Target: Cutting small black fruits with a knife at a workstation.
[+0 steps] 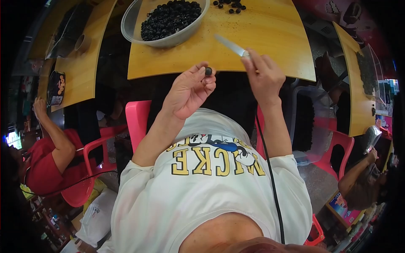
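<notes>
My left hand (188, 92) is raised just off the table's near edge, its fingers pinching a small dark round fruit or nut (208, 71). I cannot tell its exact kind. In my right hand (267, 76) is a knife (230, 44) with a pale blade pointing up and left over the table; my fingers wrap its handle and hide most of it. The blade is apart from the dark piece. Beyond my left hand, a translucent plastic bowl (176, 41) holds a heap of similar dark round pieces (171, 20).
The yellow wooden table (270, 50) bears several loose dark pieces (231, 6) at its far side. At my right stands a see-through plastic bin (301, 158) with dark contents. People sit at other tables on both sides, one in red (50, 164). A black cable (272, 185) hangs down my front.
</notes>
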The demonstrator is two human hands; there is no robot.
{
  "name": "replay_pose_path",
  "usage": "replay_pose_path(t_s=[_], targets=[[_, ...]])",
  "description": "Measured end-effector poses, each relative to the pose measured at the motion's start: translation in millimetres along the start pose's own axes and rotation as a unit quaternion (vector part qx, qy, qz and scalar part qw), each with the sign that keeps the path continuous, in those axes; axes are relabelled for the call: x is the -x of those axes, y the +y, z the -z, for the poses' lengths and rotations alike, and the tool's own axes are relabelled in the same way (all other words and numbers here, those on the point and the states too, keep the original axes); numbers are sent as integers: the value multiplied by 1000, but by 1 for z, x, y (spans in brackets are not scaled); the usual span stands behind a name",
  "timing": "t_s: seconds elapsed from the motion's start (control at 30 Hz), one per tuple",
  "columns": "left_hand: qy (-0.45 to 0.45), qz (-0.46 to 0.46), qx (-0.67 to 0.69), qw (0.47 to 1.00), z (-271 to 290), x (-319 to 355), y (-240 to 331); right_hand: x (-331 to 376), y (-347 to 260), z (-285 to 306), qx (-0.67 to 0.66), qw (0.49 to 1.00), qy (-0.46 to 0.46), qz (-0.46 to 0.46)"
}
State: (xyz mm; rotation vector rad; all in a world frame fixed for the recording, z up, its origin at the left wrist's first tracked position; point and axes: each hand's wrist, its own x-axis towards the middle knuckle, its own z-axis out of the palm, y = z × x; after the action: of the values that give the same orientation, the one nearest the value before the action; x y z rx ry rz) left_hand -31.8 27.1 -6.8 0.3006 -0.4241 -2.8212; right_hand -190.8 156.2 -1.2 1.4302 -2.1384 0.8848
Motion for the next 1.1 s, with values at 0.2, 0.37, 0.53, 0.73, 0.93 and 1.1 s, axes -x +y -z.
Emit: replay_pose_path(t_s=[0.2,0.37,0.53,0.73,0.93,1.1], targets=[[24,5,-13,1000,-7,4,5,7,-3,-8,-124,991,16,-54],[-15,1,-23,1000,6,3,5,5,0,-10,-163,983,29,-81],[65,22,-16,997,-5,1,4,5,-1,-9,-174,983,19,-59],[89,34,63,993,-1,-1,3,5,-1,-7,-197,979,36,-33],[39,50,58,996,7,-1,4,8,-10,5,-276,960,13,38],[42,34,63,997,3,-4,-1,10,-17,3,-223,967,33,117]])
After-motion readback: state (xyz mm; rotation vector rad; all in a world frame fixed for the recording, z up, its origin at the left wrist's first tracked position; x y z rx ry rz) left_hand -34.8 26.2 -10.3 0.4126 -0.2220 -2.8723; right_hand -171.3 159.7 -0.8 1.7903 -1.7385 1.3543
